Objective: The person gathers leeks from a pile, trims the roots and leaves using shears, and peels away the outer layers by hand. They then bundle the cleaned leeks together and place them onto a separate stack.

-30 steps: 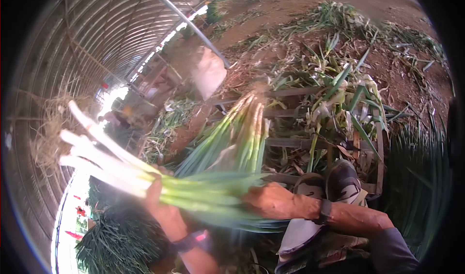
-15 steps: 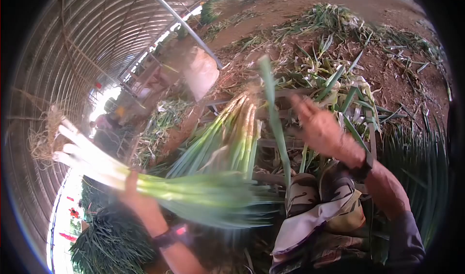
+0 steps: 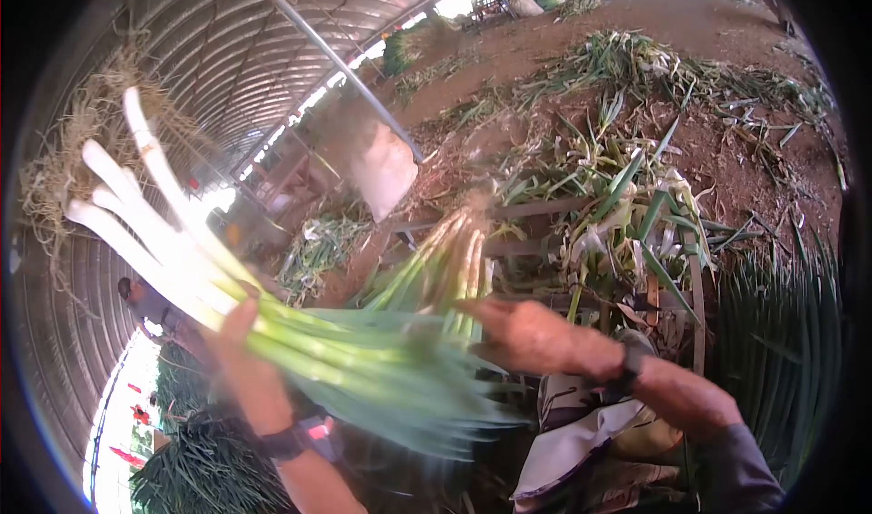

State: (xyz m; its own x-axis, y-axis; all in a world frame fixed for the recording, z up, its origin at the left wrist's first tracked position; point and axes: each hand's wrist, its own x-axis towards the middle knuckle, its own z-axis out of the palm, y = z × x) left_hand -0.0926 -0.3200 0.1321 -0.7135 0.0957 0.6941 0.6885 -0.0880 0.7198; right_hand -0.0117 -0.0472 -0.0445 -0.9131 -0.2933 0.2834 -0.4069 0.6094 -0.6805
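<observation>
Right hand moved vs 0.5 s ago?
Yes. Judged against the slatted frame, the right hand has shifted left and lower in the view, toward the leaves of the held green onion bunch.

You are in a farm shed or tunnel: a ribbed, arched roof curves over bare soil, with leaf scraps strewn about and green onions heaped in piles.

Curved ribbed roof, brown soil floor
</observation>
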